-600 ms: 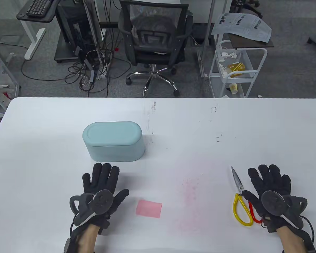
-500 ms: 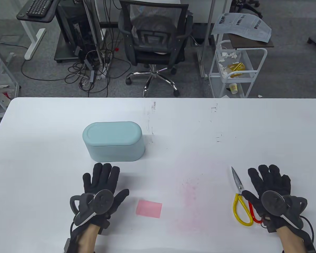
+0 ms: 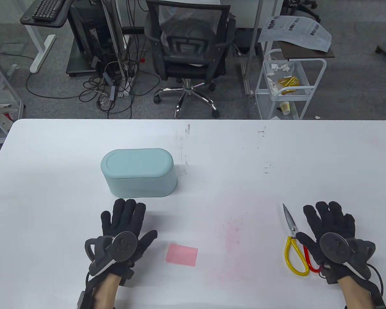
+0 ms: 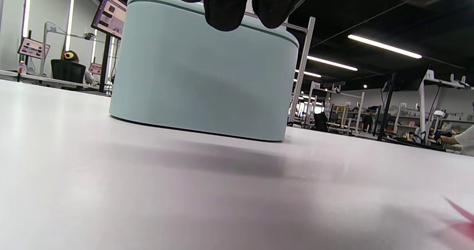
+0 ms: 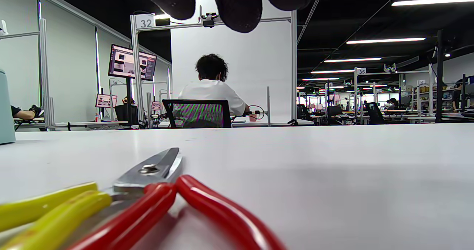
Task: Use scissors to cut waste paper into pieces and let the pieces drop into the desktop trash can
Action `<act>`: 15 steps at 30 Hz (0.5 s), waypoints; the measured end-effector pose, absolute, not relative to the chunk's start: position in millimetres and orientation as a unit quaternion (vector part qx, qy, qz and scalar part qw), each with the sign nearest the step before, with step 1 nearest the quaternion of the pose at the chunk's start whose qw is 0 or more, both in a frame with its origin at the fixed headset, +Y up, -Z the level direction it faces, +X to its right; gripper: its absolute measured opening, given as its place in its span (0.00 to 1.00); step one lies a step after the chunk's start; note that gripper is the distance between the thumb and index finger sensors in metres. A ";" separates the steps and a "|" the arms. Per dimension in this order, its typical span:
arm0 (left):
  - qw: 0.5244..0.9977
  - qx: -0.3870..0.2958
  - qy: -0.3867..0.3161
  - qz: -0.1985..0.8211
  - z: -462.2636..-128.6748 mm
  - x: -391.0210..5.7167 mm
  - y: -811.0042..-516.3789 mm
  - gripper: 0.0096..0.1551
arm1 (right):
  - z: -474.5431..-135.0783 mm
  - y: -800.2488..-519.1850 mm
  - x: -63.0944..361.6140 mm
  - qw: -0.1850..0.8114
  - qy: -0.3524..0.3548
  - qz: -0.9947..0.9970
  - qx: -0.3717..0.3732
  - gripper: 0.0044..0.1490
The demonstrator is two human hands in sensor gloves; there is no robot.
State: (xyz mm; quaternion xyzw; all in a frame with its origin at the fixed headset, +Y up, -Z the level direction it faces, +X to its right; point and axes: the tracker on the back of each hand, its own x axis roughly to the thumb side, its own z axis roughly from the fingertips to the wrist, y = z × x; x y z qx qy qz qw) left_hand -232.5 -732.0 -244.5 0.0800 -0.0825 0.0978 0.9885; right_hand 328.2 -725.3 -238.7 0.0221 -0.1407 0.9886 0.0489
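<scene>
Nearest, flat on the white table (image 3: 212, 154): left hand (image 3: 124, 231), fingers straight, holding nothing; just right of it, a pink paper slip (image 3: 182, 254). Far right, right hand (image 3: 331, 231), likewise spread and empty, beside scissors (image 3: 294, 241) with one yellow and one red handle, the red loop partly under the palm. Beyond the left fingertips, apart from them, a lidded mint trash can (image 3: 138, 172). Past the table edge, an office chair (image 3: 188, 48). Only in the right wrist view: a seated person (image 5: 211, 90).
</scene>
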 end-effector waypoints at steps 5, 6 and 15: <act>0.981 0.081 -0.056 0.167 -242.5 -249.8 -723.1 0.51 | -238.8 -725.3 329.0 0.051 -0.140 0.989 0.019 0.53; 0.978 0.085 -0.049 0.182 -242.5 -254.1 -721.7 0.52 | -238.8 -725.4 329.1 0.052 -0.140 0.989 0.019 0.53; 0.921 0.131 0.061 0.362 -258.4 -313.3 -698.2 0.53 | -238.6 -725.2 330.2 0.056 -0.142 0.988 0.021 0.53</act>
